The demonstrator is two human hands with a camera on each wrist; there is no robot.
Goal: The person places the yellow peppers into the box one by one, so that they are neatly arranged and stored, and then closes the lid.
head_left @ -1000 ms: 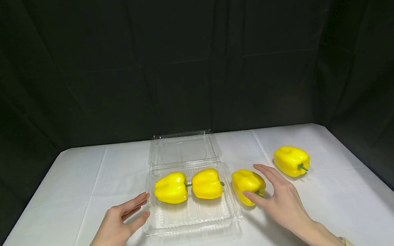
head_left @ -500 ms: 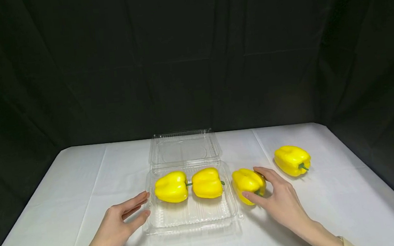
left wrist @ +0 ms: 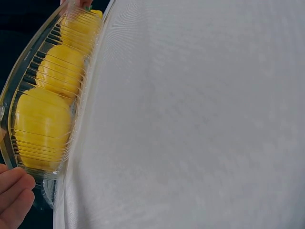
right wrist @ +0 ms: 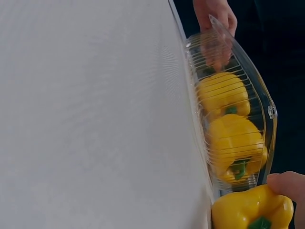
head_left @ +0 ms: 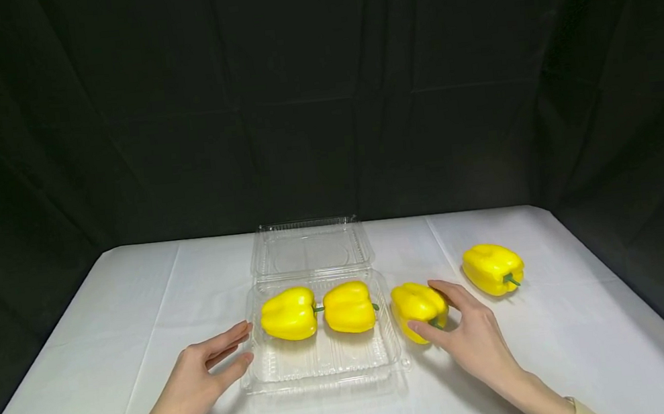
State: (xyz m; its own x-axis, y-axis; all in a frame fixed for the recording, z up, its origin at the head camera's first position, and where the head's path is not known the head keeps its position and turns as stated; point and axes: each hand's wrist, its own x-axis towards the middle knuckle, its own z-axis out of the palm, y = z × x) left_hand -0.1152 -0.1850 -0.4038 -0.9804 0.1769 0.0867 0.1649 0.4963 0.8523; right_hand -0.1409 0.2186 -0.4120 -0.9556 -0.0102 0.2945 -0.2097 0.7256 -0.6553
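Observation:
Two yellow bell peppers lie in line inside the base of a clear plastic clamshell container [head_left: 318,368], a left pepper [head_left: 288,315] and a right pepper [head_left: 348,308]. Just right of the container, my right hand [head_left: 472,330] holds a third bell pepper [head_left: 418,306] on the table, thumb on the near side and fingers at its far right. The right wrist view shows the thumb [right wrist: 288,185] against this pepper [right wrist: 250,207]. My left hand [head_left: 200,376] has relaxed fingers at the container's left edge; the left wrist view shows its fingertips [left wrist: 21,181] beside the wall.
Another yellow bell pepper [head_left: 493,269] lies further back on the right, stem toward the front right. The container's lid [head_left: 311,248] is folded back flat behind the base. A white cloth covers the table [head_left: 120,330], and a black curtain [head_left: 297,103] hangs behind.
My right fingers have drawn in slightly onto the far side of the pepper. The left hand, container and other peppers stay in place.

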